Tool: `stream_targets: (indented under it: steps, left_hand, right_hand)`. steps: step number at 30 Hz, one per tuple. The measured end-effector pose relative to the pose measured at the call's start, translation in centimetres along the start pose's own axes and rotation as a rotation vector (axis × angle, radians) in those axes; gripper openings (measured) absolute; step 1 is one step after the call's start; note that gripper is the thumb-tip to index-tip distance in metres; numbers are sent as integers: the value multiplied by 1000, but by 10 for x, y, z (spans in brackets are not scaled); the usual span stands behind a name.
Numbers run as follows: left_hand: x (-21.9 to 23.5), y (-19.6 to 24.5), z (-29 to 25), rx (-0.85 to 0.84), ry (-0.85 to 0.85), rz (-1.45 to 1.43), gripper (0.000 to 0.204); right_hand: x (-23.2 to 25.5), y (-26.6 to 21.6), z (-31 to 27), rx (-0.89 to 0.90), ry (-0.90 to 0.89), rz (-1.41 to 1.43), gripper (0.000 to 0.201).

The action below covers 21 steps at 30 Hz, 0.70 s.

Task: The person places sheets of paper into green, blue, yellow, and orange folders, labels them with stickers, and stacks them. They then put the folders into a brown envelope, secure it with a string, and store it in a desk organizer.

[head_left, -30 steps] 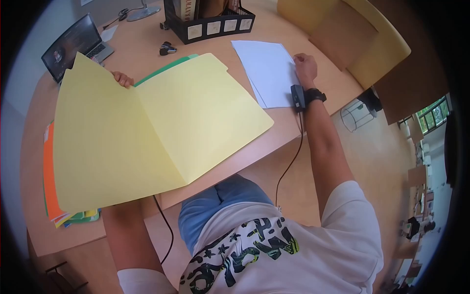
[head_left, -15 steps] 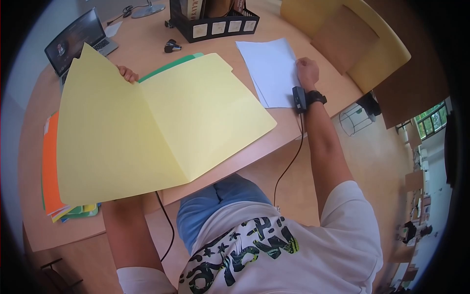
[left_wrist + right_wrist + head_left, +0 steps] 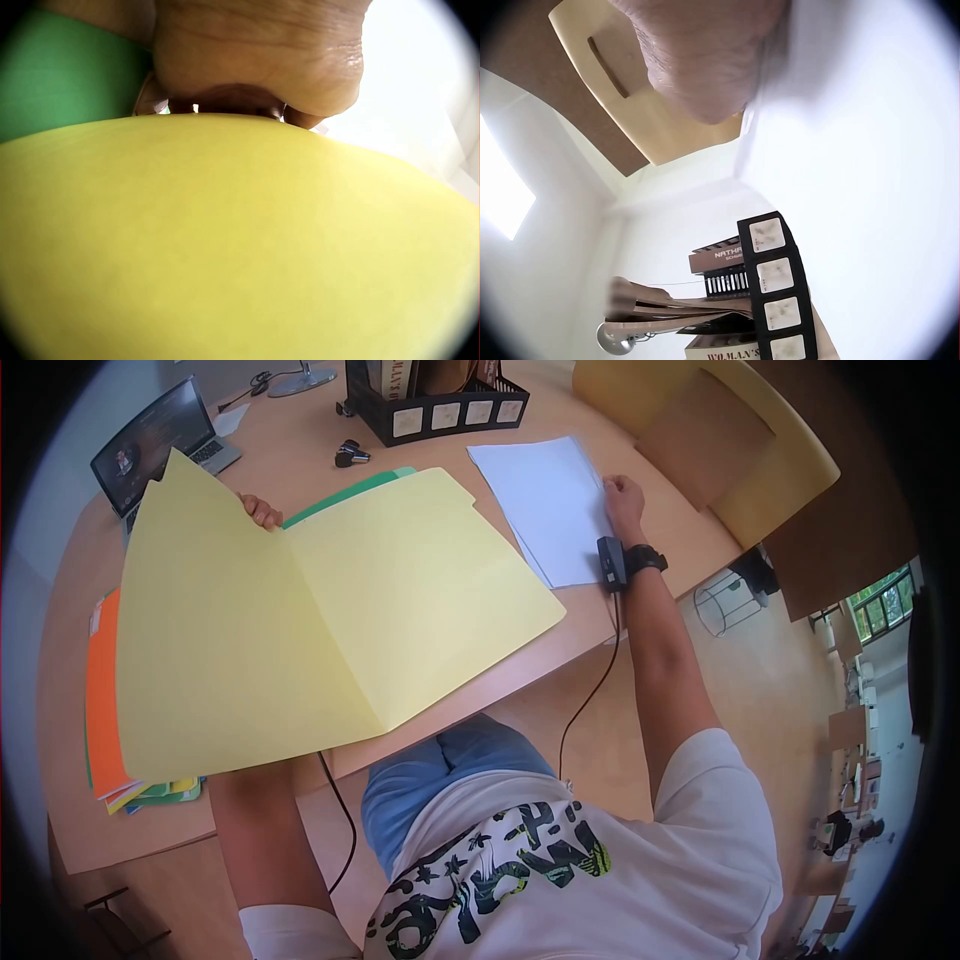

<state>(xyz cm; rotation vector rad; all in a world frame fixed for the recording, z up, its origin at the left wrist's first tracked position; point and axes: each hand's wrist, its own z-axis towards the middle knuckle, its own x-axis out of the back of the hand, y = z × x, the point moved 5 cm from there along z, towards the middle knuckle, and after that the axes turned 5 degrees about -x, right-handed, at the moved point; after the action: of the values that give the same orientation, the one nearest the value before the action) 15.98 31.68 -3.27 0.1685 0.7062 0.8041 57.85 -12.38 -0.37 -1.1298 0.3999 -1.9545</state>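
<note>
A pale yellow folder (image 3: 420, 600) lies spread open, its left flap raised off the table. My left hand (image 3: 262, 512) grips that flap, fingers over the top edge; in the left wrist view the yellow flap (image 3: 240, 240) hides the fingertips. Behind the crease, a green folder (image 3: 350, 493) peeks out. To the right is a small stack of white paper (image 3: 545, 505). My right hand (image 3: 624, 503) pinches the paper by its right edge, fingers curled. Up close in the right wrist view, the white sheet (image 3: 870, 195) stands beside the hand.
Orange and green folders (image 3: 103, 700) are piled at the left, partly under the raised flap. A laptop (image 3: 165, 445) stands behind them. Farther back are a black basket with books (image 3: 450, 415) and a small black object (image 3: 350, 454). A yellow chair (image 3: 790, 430) adjoins the table's right side.
The view has shifted slightly. The white paper has slid a little left and toward the body, with the right hand at its edge. My left hand still holds the flap up.
</note>
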Motion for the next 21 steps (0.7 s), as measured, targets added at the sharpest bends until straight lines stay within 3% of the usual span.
stream_targets:
  steps: [4, 7, 16, 19, 21]
  left_hand:
    - [0, -1, 1, 5, 1, -4, 23]
    - [4, -1, 1, 6, -2, -12, 23]
    - [11, -1, -1, 9, -5, -16, 22]
    - [10, 0, -1, 8, -6, -16, 22]
    - [10, 0, -1, 8, -3, -17, 22]
  right_hand:
    - [13, -9, -11, -107, 9, -31, 22]
    - [11, -15, -11, -76, -130, -88, 20]
    - [15, -33, -20, -114, -216, -393, 22]
    - [5, -41, -10, 30, -226, -610, 21]
    - [-2, -50, -10, 263, -254, -753, 19]
